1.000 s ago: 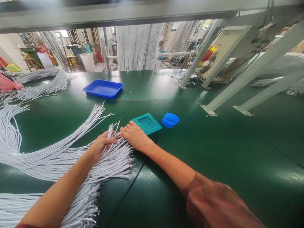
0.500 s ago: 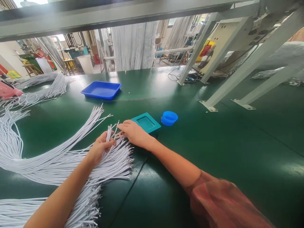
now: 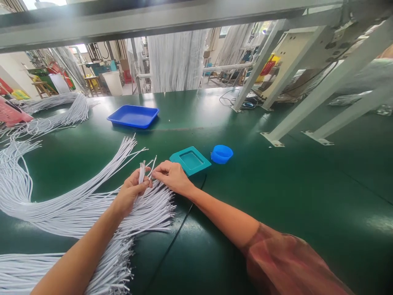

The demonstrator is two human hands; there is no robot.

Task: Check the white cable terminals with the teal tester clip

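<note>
Cords [image 3: 61, 215], white and slender, are lying in a thick sheaf on the green table [image 3: 294, 196], their cut ends fanning out beneath and beside both hands. The left hand [image 3: 135, 188] is closing its fingers around a small bunch [image 3: 142, 173], whose tips are poking up above the thumb. One single cord [image 3: 154, 164] is standing apart from that bunch, leaning toward the right. The right hand [image 3: 173, 176] is keeping thumb and forefinger narrow just beside this cord; whether they are pinching it, I cannot tell. Just beyond the right hand, a teal tray [image 3: 192, 160] is sitting flat, with a round blue cup [image 3: 221, 155] resting near its right corner. Farther back, a blue tray [image 3: 133, 116] is lying well apart from the hands. Another sheaf [image 3: 113, 262] is spreading along the near edge of view, partly passing behind the left forearm.
</note>
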